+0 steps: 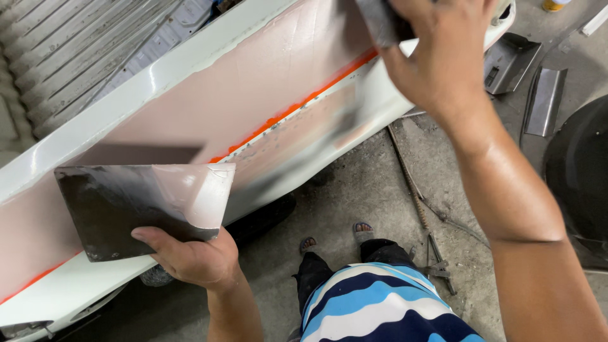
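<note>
1. Left hand is clamped on a flat dark metal mixing board, thumb on its lower edge, fingers hidden underneath. Board sits low left, held level just in front of the panel.
2. A smear of pale pink body filler covers the board's right end; the rest is dark and scuffed.
3. Behind it, a long white car body panel runs diagonally from lower left to upper right, with a wide band of the same pink filler down its face and an orange streak along the band's lower edge.
4. Right hand is closed on a grey flat spreader at top centre-right, the blade pressed to the panel's filler band.
5. Below: concrete floor, sandalled feet, blue-striped shirt.
6. Far right: bent grey metal pieces on the floor.
</note>
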